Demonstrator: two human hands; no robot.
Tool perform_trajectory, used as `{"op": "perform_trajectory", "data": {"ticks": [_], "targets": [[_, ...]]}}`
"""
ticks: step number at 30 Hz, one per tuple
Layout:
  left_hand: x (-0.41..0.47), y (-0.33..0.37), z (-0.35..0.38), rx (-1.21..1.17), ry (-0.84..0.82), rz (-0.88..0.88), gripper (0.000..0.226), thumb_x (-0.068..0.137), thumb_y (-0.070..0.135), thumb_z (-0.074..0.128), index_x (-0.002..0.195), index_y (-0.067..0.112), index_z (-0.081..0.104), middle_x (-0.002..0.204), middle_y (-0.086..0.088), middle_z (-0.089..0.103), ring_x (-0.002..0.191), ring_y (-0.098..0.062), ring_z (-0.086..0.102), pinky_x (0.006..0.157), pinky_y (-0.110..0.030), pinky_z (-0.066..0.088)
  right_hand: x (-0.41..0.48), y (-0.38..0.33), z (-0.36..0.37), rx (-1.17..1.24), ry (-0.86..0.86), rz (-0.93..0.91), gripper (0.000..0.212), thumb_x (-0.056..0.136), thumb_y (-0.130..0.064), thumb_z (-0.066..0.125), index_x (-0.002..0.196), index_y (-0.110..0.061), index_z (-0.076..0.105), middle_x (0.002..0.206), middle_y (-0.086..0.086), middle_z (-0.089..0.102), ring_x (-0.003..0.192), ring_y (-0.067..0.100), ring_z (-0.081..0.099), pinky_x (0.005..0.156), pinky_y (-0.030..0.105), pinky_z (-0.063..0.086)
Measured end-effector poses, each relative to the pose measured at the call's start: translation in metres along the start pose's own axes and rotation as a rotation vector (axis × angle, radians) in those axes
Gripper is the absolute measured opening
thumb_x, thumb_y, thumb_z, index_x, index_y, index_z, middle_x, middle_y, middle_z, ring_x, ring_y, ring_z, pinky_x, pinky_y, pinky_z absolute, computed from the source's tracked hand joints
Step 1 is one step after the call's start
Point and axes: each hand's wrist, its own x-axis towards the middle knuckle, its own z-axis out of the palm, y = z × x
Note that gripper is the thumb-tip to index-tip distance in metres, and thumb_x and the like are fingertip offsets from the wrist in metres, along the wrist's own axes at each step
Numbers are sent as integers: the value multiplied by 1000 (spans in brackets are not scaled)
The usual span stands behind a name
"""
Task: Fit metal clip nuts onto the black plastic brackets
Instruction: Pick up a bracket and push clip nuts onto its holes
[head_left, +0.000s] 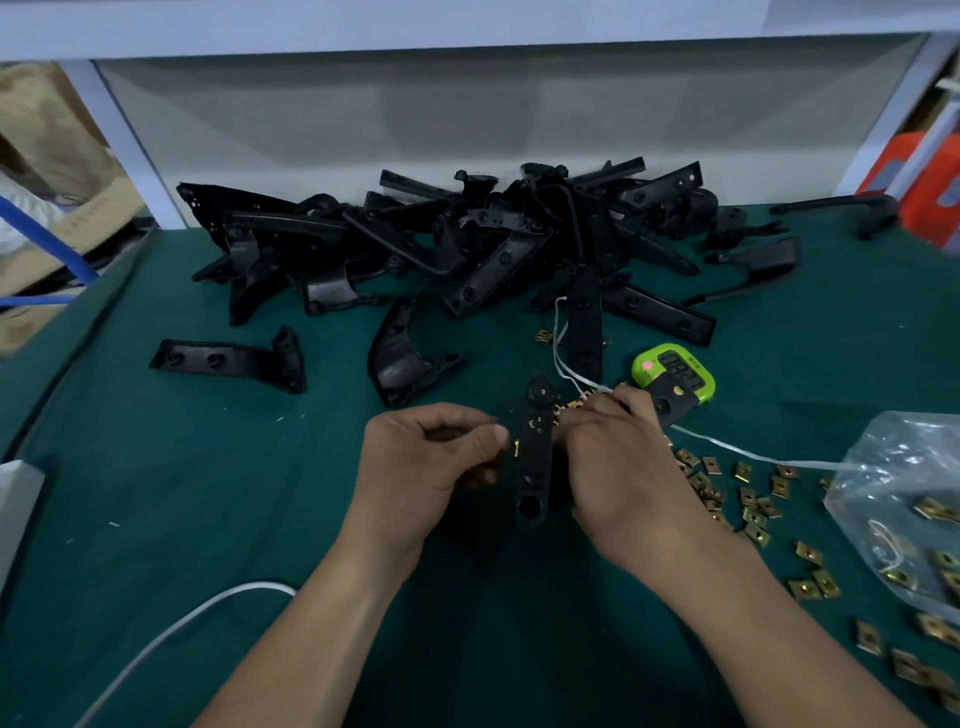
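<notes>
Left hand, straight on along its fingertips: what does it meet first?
The long black plastic bracket upright between the hands; the left hand points right at its edge, beside a small brass clip nut. Contact unclear.

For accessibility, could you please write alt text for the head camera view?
A left hand and right hand hold a black plastic bracket above a green mat, a metal clip nut on its edge. Loose clip nuts lie to the right, a bracket pile behind.

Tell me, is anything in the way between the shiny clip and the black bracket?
Nothing visible. The left hand pinches the clip nut right against the edge of the black bracket, which the right hand holds.
</notes>
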Motion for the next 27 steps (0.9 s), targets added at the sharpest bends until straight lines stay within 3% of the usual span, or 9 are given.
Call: {"op": "perform_trajectory", "data": {"ticks": [4, 7, 9, 12, 15, 19, 23, 27], "targets": [[0, -1, -1, 25, -5, 40, 18, 61, 18, 85, 79, 17, 84, 80, -16, 78, 72, -16, 68, 69, -19, 57, -1, -1, 1, 11, 1, -4, 25, 73, -13, 60, 87, -33, 60, 93, -15, 60, 102, 13, 51, 97, 30, 17], [0, -3, -1, -15, -73, -35, 27, 70, 21, 80, 95, 12, 83, 99, -18, 78, 95, -24, 70, 93, -31, 54, -1, -1, 1, 21, -6, -9, 25, 74, -13, 59, 88, -34, 59, 94, -15, 60, 103, 13, 50, 98, 30, 17], [0, -2, -1, -90, -166, -90, 30, 77, 18, 75, 104, 7, 80, 108, -19, 76, 105, -27, 71, 99, -34, 54, -1, -1, 0, 7, -11, -8, 25, 74, -12, 60, 87, -34, 59, 94, -15, 60, 103, 13, 50, 97, 30, 16], [-2, 1, -1, -152, -254, -154, 31, 81, 15, 70, 109, 7, 79, 109, -18, 76, 96, -26, 69, 89, -27, 56, -1, -1, 0, -36, -22, -19, 19, 77, -14, 60, 86, -30, 58, 93, -14, 58, 102, 13, 50, 95, 31, 14], [-2, 2, -3, -113, -244, -181, 34, 78, 14, 72, 111, 7, 79, 107, -19, 75, 90, -25, 58, 83, -27, 49, -1, -1, 0, -21, -22, -33, 17, 79, -12, 56, 83, -29, 55, 88, -12, 55, 101, 14, 50, 95, 30, 14], [-2, 5, -6, -64, -212, -177, 35, 69, 17, 78, 104, 13, 82, 85, -8, 71, 65, -8, 53, 61, -14, 45, -2, 0, -1, -30, -25, -68, 20, 78, -10, 55, 82, -29, 55, 92, -12, 59, 100, 14, 50, 94, 30, 14], [-1, 4, -8, -84, -197, -184, 33, 63, 16, 79, 96, 19, 84, 69, -2, 66, 53, -6, 48, 54, -12, 41, -4, 0, -2, -47, -13, -97, 25, 74, -6, 51, 80, -31, 52, 91, -12, 60, 98, 15, 49, 91, 31, 14], [2, 3, -9, -110, -169, -197, 31, 62, 12, 79, 93, 14, 84, 64, -3, 65, 49, -7, 47, 50, -13, 40, -4, 0, -1, -58, -10, -106, 27, 73, -6, 51, 79, -32, 55, 90, -12, 60, 96, 15, 49, 91, 32, 15]]}}
